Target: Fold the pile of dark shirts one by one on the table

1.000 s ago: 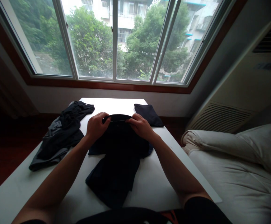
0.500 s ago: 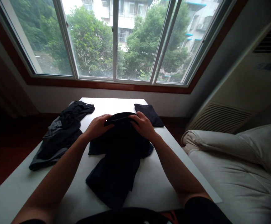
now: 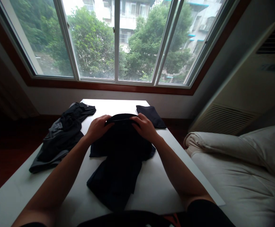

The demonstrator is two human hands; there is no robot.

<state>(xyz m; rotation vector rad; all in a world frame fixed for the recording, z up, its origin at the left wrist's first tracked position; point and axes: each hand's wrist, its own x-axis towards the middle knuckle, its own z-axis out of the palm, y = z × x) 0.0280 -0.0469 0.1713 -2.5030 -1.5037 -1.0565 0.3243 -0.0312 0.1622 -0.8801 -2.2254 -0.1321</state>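
Observation:
A dark navy shirt (image 3: 120, 164) lies on the white table (image 3: 161, 189), its lower part towards me and a short sleeve-like flap out to each side. My left hand (image 3: 99, 127) pinches the left side of its neckline at the far end, fingers over the edge and thumb beneath. On the right side of the same neckline my right hand (image 3: 144, 126) grips in the same way. Between both hands the band of the neckline stands in a low arch. Dark cloth hides its finer details.
A heap of dark and grey clothes (image 3: 59, 138) runs along the table's left edge. At the far right corner rests a folded dark cloth (image 3: 151, 116). A cream sofa (image 3: 232, 164) stands to the right, and a wide window (image 3: 116, 41) is beyond the table.
Both hands keep their hold at nearly the same place. The neckline between them has flattened slightly, its opening narrower.

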